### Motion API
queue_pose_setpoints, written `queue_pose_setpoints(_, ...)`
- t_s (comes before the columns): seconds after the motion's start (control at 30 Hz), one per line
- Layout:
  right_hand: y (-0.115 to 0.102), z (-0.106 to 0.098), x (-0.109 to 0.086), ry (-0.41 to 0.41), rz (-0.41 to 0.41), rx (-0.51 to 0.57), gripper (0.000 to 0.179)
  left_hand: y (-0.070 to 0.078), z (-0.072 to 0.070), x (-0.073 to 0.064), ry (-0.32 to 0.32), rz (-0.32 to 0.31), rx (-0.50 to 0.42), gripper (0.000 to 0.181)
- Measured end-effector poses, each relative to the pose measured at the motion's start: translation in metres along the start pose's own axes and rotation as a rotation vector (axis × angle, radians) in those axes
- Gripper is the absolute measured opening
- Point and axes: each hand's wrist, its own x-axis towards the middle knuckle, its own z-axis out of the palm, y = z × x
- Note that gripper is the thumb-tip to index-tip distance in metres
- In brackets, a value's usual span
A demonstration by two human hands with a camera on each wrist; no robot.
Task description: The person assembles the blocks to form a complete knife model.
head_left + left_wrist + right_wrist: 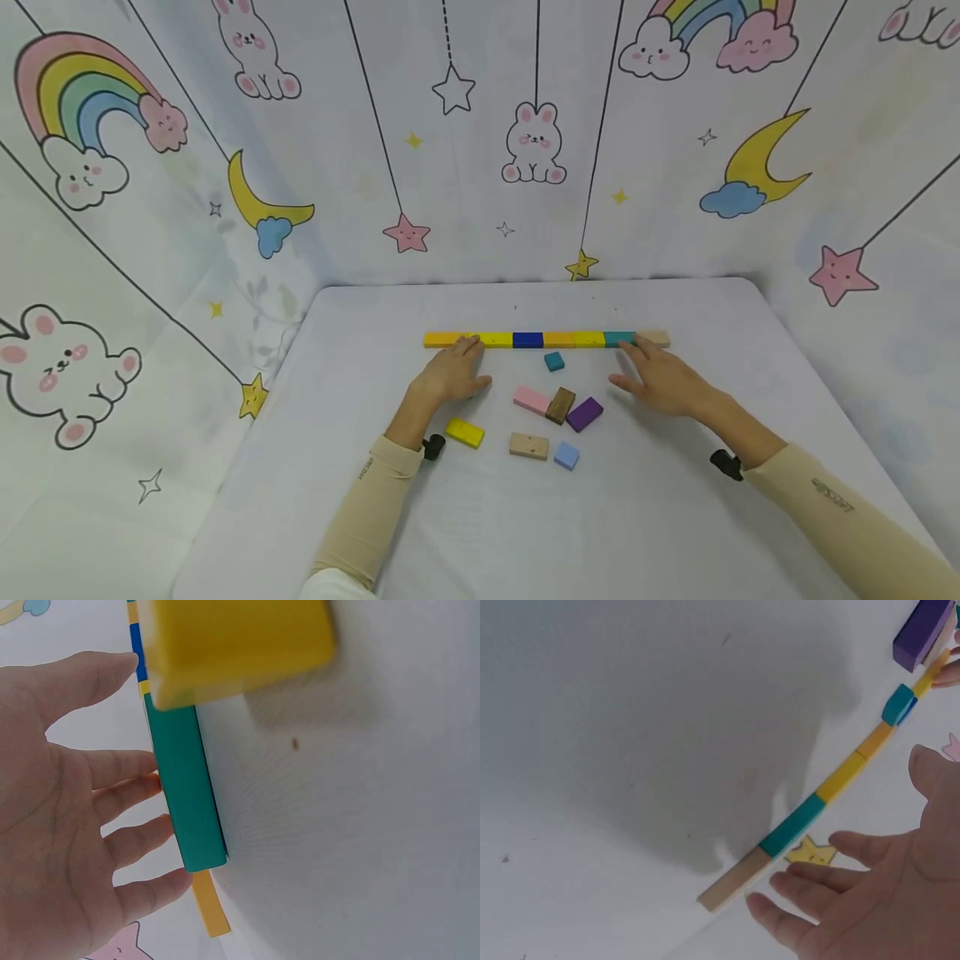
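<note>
A straight row of wooden blocks runs left to right: an orange block [441,339], a yellow block [497,340], a dark blue block [528,340], more orange and yellow, a teal block [793,826] and a plain wood block [735,879]. My left hand [452,372] reaches the row's left part, fingers extended and slightly spread. In the left wrist view its fingertips lie along a green block [187,787], which the hand hides in the head view. At the right end, my right hand [666,379] has its straight fingers at the teal and plain wood blocks.
Between the hands lie a small teal block [554,361], a pink block [532,399], a brown block [560,406] and a purple block [585,414]. Nearer are a yellow block [465,432], a wood block [528,446] and a light blue block [567,455]. A patterned curtain [465,183] surrounds the table.
</note>
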Motion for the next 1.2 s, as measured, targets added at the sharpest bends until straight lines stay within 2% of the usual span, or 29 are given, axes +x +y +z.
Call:
queue_pose_setpoints(0.2, 0.01, 0.002, 0.004, -0.043, 0.046, 0.004, 0.087, -0.002, 0.0, 0.0, 0.002, 0.007, -0.002, 0.075)
queue_pose_setpoints(0.43, 0.015, 0.004, 0.003, -0.02, 0.035, -0.024, 0.083, -0.002, 0.0, 0.0, -0.005, 0.008, 0.004, 0.075)
queue_pose_setpoints(0.8, 0.011, 0.002, -0.001, -0.026, 0.038, -0.045, 0.083, -0.002, 0.001, 0.001, 0.003, 0.012, 0.017, 0.075)
queue_pose_setpoints(1.2, 0.003, 0.002, -0.008, -0.025, 0.032, -0.13, 0.082, 0.0, -0.001, 0.0, -0.007, 0.015, 0.037, 0.075)
